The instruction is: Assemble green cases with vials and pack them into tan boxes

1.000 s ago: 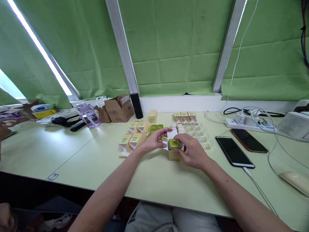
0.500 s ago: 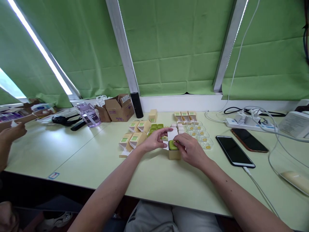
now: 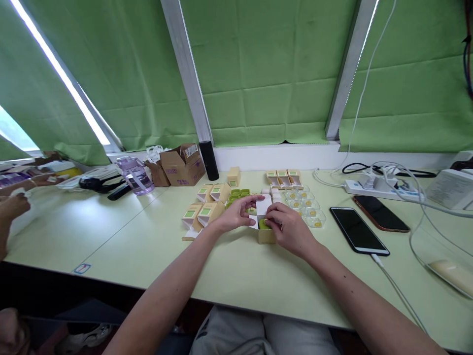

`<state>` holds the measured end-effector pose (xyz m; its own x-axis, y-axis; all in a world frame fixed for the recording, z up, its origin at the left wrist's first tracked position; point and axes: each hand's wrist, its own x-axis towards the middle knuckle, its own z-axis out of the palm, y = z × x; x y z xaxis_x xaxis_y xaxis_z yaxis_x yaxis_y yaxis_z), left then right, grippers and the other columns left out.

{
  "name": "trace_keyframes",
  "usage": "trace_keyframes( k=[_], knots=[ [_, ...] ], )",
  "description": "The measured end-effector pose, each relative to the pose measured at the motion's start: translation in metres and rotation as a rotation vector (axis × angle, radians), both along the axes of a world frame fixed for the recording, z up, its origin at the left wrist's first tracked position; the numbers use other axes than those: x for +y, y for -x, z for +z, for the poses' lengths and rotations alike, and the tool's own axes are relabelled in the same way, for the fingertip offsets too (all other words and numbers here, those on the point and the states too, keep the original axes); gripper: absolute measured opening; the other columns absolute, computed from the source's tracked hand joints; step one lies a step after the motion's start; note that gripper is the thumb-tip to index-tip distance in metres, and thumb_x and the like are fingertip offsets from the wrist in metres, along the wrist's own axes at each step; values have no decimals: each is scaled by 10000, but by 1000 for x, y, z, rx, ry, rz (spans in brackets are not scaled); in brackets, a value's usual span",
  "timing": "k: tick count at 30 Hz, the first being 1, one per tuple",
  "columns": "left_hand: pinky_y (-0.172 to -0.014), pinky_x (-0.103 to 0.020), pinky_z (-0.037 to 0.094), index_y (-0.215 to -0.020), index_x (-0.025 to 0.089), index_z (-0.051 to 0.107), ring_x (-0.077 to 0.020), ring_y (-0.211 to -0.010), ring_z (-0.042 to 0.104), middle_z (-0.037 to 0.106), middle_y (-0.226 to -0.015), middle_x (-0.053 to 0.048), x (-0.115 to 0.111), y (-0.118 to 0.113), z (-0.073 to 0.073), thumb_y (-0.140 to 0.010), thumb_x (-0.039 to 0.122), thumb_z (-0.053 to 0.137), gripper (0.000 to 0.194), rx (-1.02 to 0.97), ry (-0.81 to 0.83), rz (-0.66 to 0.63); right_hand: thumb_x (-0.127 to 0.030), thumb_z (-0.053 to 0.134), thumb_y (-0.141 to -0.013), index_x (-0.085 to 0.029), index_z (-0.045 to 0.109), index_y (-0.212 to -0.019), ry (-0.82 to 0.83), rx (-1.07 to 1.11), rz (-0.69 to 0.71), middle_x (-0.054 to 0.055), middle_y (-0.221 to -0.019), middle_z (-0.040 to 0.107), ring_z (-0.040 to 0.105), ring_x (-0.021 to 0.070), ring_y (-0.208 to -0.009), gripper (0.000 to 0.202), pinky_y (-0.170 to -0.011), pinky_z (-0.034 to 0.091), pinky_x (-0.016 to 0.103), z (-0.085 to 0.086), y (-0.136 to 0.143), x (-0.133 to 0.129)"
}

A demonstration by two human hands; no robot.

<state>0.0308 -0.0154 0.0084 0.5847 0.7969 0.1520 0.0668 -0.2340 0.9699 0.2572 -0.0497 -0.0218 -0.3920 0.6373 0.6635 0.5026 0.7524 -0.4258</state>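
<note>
Deeper into its box (image 3: 266,237) went the green case (image 3: 262,225), pinched by my downturned right grip (image 3: 291,228); my left grip (image 3: 236,215) stayed spread at the white flaps (image 3: 263,206).

The right hand (image 3: 290,226) covers part of the green case (image 3: 262,225) — its lower part is out of sight in the small box (image 3: 266,237). A co-worker's forearms (image 3: 18,187) run off the left edge; print on the brown carton (image 3: 183,167) is too small to read.
</note>
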Motion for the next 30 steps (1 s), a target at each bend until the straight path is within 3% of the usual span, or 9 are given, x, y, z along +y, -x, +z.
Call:
trace_keyframes(
  k=[17,23,30],
  knots=[
    [-761,-268,546,-1430,232,621,-302,-1325,535,541,-1521,-161,0,0,0,-682,95,814,785,-21,10,-18,-83,547,-932,-206,700,-836,46,29,12,86,-993,685,657,220,-856,218,-764,557,383,2,0,1],
    [-833,-299,560,-1410,231,630,-311,-1344,540,540,-1530,-161,0,-1,-1,-705,142,845,742,-53,3,-26,-143,487,-973,-235,673,-938,114,303,-56,72,-964,709,663,233,-867,211,-755,543,384,6,-3,3],
    [-860,-315,551,-1422,210,612,-325,-1334,553,514,-1554,-189,5,2,-5,-736,238,880,737,-43,-9,-33,-241,551,-901,-229,663,-982,372,629,-196,72,-942,684,642,239,-870,139,-709,541,370,0,-9,15]
  ],
)
